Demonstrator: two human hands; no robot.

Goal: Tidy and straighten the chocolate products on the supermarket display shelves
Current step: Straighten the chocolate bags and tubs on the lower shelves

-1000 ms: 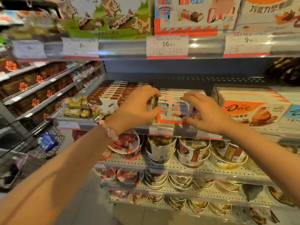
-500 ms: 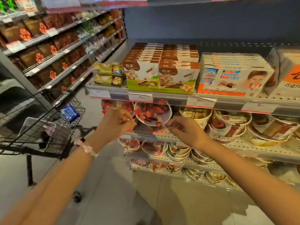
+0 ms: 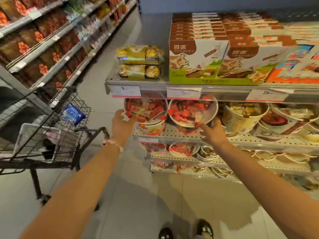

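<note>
Boxes on the upper shelf are sitting squared. Left hand is gripping the left tub, right hand the next tub; lower rows are looking untidied.

left hand grips the red candy tub; right hand holds the neighbouring tub on the perforated shelf.

Grey tiled floor, wire trolley, blue-grey back wall.
</note>
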